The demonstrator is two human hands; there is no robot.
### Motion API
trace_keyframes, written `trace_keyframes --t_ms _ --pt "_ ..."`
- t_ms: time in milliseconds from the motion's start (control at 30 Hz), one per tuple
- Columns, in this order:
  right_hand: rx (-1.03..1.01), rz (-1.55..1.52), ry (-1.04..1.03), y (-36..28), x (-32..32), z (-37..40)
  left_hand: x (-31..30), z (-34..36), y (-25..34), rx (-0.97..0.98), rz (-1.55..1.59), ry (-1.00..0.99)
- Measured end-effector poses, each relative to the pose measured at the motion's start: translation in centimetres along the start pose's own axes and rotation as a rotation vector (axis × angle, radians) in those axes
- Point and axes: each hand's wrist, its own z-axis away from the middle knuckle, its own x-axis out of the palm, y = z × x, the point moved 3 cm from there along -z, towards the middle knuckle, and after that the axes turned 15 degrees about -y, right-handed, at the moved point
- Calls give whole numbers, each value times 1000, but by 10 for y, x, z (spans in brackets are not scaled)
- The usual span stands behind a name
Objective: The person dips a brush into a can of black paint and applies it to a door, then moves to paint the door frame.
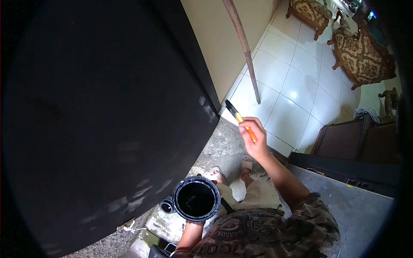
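Note:
My right hand is closed around the handle of a paintbrush. The handle is yellow and orange, and the black bristles point up and left, close to the edge of a large black panel. Pale, thinly covered patches show on the panel near its right edge and along its lower part. Below, my left hand holds up a round paint can with black paint inside. The can hides most of that hand's fingers. Its rim is smeared with paint.
A dark cylindrical object is beside the can. A wooden pole slants down to the white tiled floor. Patterned armchairs stand farther off. A dark wooden door is at right, with rough concrete underfoot.

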Motion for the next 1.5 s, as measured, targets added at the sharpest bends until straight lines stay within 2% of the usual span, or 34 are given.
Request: trace_keyframes --t_ms 67,100,133,200,233,300,333,400,433,533,600,667,733,800,833,867,933,967,1067,1200,1300,1367,1467,1500 --pt "-69 -42 -17 -8 16 -24 10 2 -1 -12 -13 -29" --pt "-141 -22 -9 -7 23 -36 26 0 -9 -28 164 -35" --pt "-207 -2 -1 -7 30 -46 -13 11 -2 -23 114 45" --pt "-286 12 -8 -2 43 -64 18 2 -4 -45 117 -25" --pt "-297 4 -2 0 48 -71 -3 8 -1 -45 117 -20" --pt "-308 -7 6 13 58 -79 -63 23 13 -24 16 112" --pt "-318 8 8 25 63 -79 -43 12 11 -25 12 115" --pt "-307 22 11 55 78 -67 23 -14 2 -35 281 67" --pt "-261 31 -28 77 87 -56 -25 -6 13 -177 261 111" --pt "-196 51 -105 122 103 -36 -21 -24 4 -88 190 106" --pt "-239 24 -65 122 105 -39 -35 -32 8 -133 129 109" --pt "-275 15 -29 118 110 -55 -69 -25 21 -206 -223 274" --pt "-430 53 41 105 112 -75 -79 -32 23 -268 -108 228" --pt "-448 35 59 107 123 -89 -70 -43 20 -235 -180 193" --pt "-461 27 60 110 129 -93 -120 -29 21 -314 -2 151" --pt "-475 21 62 113 132 -97 -128 -29 20 -314 -2 154" --pt "-490 41 72 112 137 -104 -134 -28 16 -243 442 189" --pt "-510 56 82 111 139 -107 -100 -40 13 -169 358 260" --pt "-560 107 114 111 136 -117 -119 -33 17 -220 430 223" --pt "-543 104 88 119 133 -118 -119 -34 21 -238 450 187" --pt "-505 116 74 135 132 -113 -141 -29 28 -238 290 76" --pt "-438 106 48 149 136 -107 -159 -24 29 -214 421 266" --pt "-327 119 -21 166 143 -92 -153 -25 27 -205 499 297" --pt "-361 118 -8 169 142 -87 -147 -29 25 -202 500 298"
